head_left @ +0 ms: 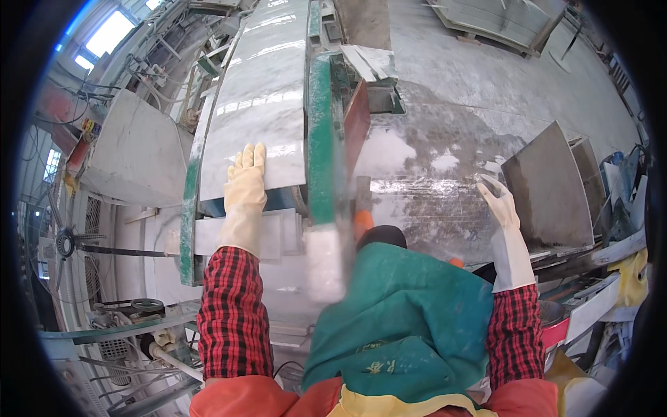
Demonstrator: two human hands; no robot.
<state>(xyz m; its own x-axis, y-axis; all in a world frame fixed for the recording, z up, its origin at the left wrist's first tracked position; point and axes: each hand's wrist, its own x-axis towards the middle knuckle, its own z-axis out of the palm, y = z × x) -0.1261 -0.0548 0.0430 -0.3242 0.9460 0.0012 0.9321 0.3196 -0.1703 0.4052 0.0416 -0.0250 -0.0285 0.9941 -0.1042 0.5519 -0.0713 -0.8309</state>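
My left hand [246, 179], in a pale rubber glove, lies flat with fingers together on the near end of a long glossy grey stone slab [260, 90] that runs away from me on a green-framed machine bed [320, 146]. My right hand [499, 201], also gloved, hangs in the air with fingers spread over the wet floor, holding nothing, close to a leaning grey slab [545, 184]. Both sleeves are red and black check. A green apron [410, 313] covers my front.
A big grey stone block [135, 153] stands at the left beside a fan [66, 243] and belt pulleys [146, 306]. The wet, dusty concrete floor [445, 132] spreads to the right, with stacked slabs [497, 17] far back and clutter at the right edge.
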